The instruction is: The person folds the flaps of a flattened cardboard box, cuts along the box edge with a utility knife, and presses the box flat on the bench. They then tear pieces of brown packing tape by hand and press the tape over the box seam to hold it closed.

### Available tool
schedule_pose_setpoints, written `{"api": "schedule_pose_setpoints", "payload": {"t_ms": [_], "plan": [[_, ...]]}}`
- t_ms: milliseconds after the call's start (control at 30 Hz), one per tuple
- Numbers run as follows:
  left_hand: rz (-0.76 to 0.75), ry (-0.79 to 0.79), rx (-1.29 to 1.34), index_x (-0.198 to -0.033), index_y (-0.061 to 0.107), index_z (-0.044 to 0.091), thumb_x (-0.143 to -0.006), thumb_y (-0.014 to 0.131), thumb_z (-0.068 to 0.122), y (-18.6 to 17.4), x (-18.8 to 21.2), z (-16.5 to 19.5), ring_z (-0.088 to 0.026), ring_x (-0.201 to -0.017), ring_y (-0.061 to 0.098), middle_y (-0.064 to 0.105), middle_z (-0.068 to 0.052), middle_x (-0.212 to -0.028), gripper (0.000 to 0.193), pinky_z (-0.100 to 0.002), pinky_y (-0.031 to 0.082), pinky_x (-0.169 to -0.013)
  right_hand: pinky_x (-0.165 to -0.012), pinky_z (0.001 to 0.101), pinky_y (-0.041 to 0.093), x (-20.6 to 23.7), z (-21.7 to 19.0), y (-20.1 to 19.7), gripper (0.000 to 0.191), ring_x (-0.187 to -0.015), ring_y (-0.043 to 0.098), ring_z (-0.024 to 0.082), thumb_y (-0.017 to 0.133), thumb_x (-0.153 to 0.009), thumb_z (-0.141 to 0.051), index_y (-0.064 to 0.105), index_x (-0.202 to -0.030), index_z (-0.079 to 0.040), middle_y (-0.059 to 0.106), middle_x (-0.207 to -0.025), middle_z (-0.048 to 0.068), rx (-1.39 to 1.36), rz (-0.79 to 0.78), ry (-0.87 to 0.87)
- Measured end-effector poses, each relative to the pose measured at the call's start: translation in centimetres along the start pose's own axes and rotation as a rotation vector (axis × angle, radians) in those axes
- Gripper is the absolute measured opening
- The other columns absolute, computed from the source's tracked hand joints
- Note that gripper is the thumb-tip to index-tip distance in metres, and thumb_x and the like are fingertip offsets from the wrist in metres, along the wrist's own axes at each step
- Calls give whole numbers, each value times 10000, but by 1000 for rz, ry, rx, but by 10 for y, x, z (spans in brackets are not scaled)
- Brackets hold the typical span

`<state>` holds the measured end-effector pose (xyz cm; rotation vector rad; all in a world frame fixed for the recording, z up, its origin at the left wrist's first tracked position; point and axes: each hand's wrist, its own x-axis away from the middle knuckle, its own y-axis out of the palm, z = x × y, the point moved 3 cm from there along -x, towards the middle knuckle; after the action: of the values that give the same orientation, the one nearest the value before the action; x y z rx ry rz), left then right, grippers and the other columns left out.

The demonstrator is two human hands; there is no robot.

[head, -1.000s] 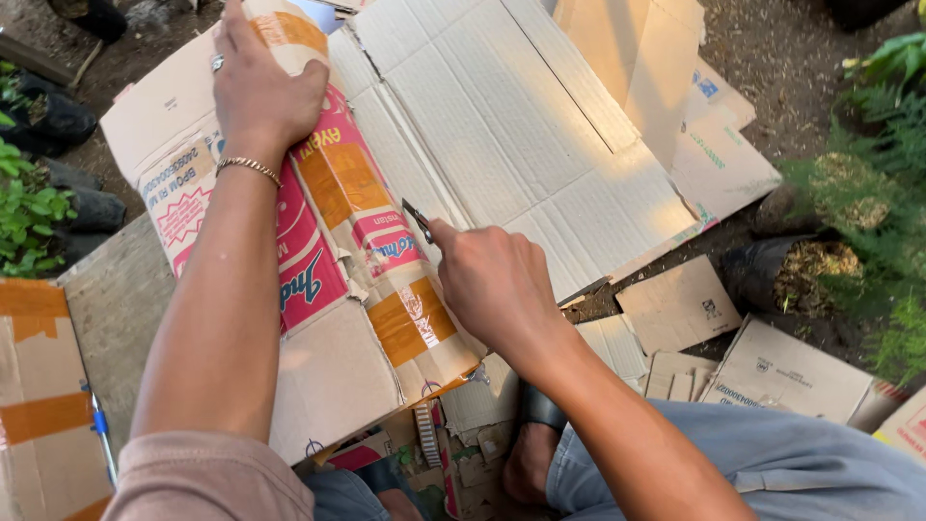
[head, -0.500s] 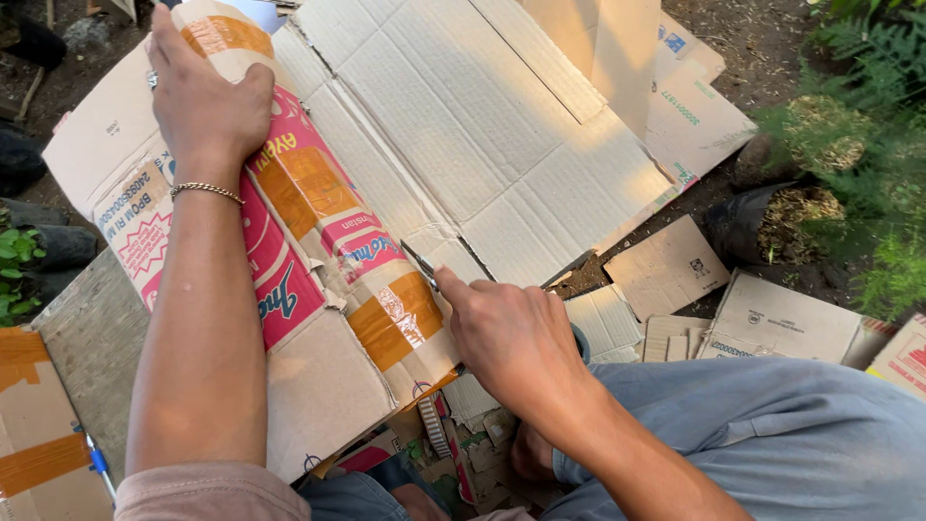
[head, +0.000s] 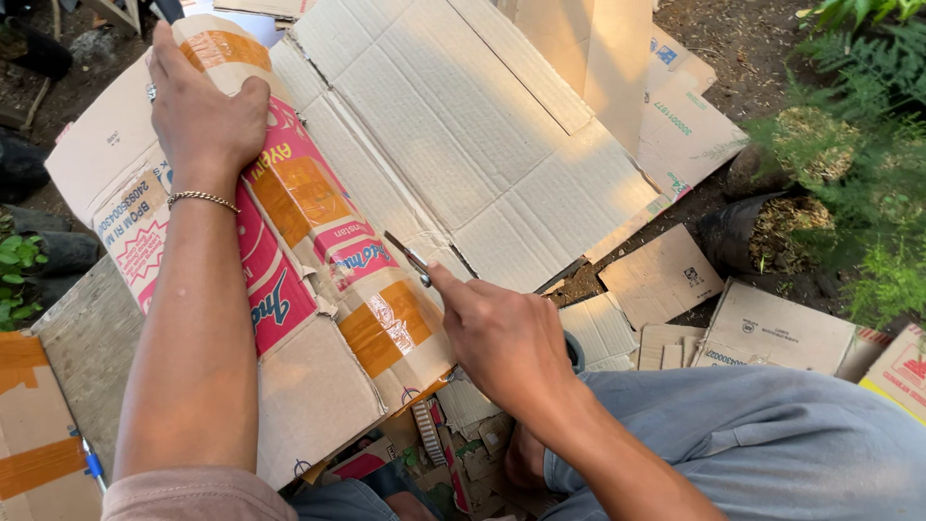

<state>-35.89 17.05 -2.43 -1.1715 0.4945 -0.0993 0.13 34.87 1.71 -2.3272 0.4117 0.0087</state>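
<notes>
Across the middle of the frame, a flattened cardboard box (head: 405, 164) lies spread open under both hands.

At upper left the left hand (head: 198, 116) presses flat, fingers together, on a taped flap. Lower centre, the right hand (head: 502, 338) has its fingers clamped on a small metal blade (head: 407, 257), tip touching the box's fold beside the orange tape (head: 386, 323).

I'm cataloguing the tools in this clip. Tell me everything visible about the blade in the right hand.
The blade is slim, grey and metallic-looking, and only its front part shows beyond the right hand, which pinches its rear. It slants up and left, with its tip resting on the flattened cardboard box near a fold beside the red printed panel. Its handle is hidden.
</notes>
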Motion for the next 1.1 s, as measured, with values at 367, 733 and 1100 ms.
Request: {"api": "schedule_pose_setpoints", "payload": {"t_ms": [367,733,1100], "plan": [[-16,-65,-25,-1612,226,-10,-916,755,369,-4,2,5,-448,-1336,544,422,-288,-1562,953,-466,443,-1119,-482,480,508,-18,2,26,417,-565,674,344,626,-887,-122,666,-1301,-89,685,-706,107,108,-81,-73],[-15,-54,-13,-1606,247,-6,-931,744,352,-2,2,3,-436,-1308,573,449,-278,-1541,911,-466,466,-1099,-536,525,526,-19,-2,0,466,-616,688,396,585,-860,-91,640,-1322,-82,707,-749,156,138,-300,-40],[-12,-50,-33,-1594,266,-6,-934,745,340,-2,1,3,-455,-1268,585,464,-285,-1521,887,-478,473,-1069,-541,531,499,20,4,-16,444,-630,660,399,638,-848,-128,650,-1290,-83,692,-737,138,44,-291,7]]}}
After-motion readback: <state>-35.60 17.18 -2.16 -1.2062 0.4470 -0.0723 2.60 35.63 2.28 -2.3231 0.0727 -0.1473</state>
